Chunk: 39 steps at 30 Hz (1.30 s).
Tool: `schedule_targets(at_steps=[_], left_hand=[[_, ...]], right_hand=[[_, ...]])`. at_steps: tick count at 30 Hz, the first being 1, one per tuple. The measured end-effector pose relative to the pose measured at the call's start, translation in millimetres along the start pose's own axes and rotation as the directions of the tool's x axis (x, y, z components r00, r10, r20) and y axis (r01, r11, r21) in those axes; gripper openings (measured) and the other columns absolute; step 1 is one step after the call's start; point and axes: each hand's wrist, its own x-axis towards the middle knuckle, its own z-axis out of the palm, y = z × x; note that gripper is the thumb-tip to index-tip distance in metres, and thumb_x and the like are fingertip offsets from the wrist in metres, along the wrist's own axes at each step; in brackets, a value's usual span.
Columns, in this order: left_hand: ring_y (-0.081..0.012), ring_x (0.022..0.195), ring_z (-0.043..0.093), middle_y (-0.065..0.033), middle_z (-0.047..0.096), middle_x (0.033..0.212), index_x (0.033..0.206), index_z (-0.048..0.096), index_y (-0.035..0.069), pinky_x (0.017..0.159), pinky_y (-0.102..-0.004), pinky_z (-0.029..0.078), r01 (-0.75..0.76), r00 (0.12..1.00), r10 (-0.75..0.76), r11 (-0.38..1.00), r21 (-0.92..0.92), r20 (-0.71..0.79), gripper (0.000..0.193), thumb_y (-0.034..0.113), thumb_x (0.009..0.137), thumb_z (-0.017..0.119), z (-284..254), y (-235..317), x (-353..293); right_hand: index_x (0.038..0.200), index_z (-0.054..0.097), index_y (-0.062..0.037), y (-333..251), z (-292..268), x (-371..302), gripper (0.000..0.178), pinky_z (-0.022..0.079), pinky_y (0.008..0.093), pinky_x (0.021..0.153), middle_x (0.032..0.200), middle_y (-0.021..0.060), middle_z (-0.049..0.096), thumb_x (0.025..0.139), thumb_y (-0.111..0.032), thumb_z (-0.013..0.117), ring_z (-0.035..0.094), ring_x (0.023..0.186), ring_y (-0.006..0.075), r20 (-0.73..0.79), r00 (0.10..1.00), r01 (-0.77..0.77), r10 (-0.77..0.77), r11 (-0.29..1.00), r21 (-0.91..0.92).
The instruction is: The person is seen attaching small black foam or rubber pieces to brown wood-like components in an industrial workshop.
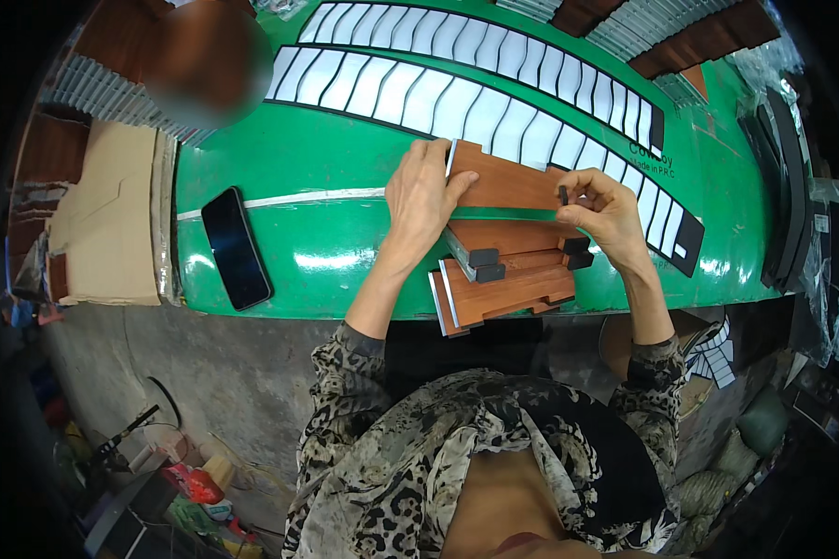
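Note:
My left hand [424, 196] grips the left end of a wood-grain profile piece [508, 182] held just above a stack of similar pieces [503, 270] on a green table [298, 177]. My right hand [606, 207] pinches a small black end cap [563, 195] at the right end of that held piece. Some pieces in the stack have black caps on their ends.
A black phone [236, 247] lies on the table to the left. Two long rows of white curved pieces in black strips [494, 102] run along the far side. Cardboard [103, 214] is at left; black bagged parts [792, 186] at right. Tools lie on the floor.

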Motion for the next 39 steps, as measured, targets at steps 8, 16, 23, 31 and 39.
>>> schedule_targets(at_steps=[8,16,23,31,39], left_hand=[[-0.0239,0.084,0.061,-0.0136,0.061,0.094,0.115,0.05,0.002,0.073,-0.0337,0.047,0.016,1.0,-0.007,0.924,-0.381,0.025,0.043,0.012,0.078,0.071,0.2,-0.5,-16.5],[-0.022,0.087,0.061,-0.0101,0.064,0.096,0.109,0.059,0.005,0.075,-0.0309,0.047,-0.19,0.982,0.161,0.865,-0.464,-0.101,0.031,0.008,0.079,0.069,-5.1,-3.1,-41.1],[-0.0243,0.091,0.061,-0.0111,0.063,0.1,0.103,0.063,0.003,0.078,-0.0316,0.048,-0.2,0.979,0.152,0.821,-0.535,-0.134,0.028,0.003,0.076,0.069,-3.4,-7.4,-43.5],[-0.0255,0.091,0.061,-0.0119,0.063,0.099,0.101,0.064,0.002,0.075,-0.0326,0.049,-0.238,0.97,0.171,0.832,-0.502,-0.175,0.028,0.002,0.074,0.07,-1.4,-9.3,-44.3],[-0.0241,0.088,0.06,-0.0109,0.063,0.097,0.1,0.064,0.002,0.073,-0.032,0.049,-0.264,0.962,0.189,0.822,-0.504,-0.196,0.028,0.001,0.074,0.07,0.1,-9.3,-44.3]], right_hand=[[0.098,0.061,-0.0019,-13.8,16.8,-1.2,0.026,0.05,0.0186,0.068,0.084,-0.0011,0.06,0.075,0.0,0.073,0.058,0.076,0.0055,0.092,0.987,-0.142,0.129,0.979,0.148],[0.097,0.062,-0.0007,-24.2,38.2,-2.2,0.026,0.051,0.0216,0.069,0.085,0.0003,0.061,0.073,0.0,0.074,0.059,0.078,0.0074,0.134,0.99,-0.044,0.039,0.998,0.038],[0.09,0.067,-0.0042,-26.4,60.4,12.7,0.024,0.05,0.0296,0.064,0.084,0.0059,0.062,0.067,-0.008,0.075,0.06,0.073,0.0191,0.107,0.918,0.385,-0.382,0.791,-0.475],[0.09,0.068,-0.0069,-27.4,68.3,15.8,0.025,0.049,0.0318,0.062,0.084,0.0057,0.062,0.066,-0.011,0.075,0.06,0.074,0.0213,0.114,0.91,0.384,-0.399,0.707,-0.594],[0.089,0.069,-0.0071,-28.5,70.9,14.0,0.025,0.048,0.031,0.06,0.081,0.0051,0.061,0.066,-0.012,0.075,0.06,0.071,0.021,0.094,0.921,0.351,-0.378,0.702,-0.62]])
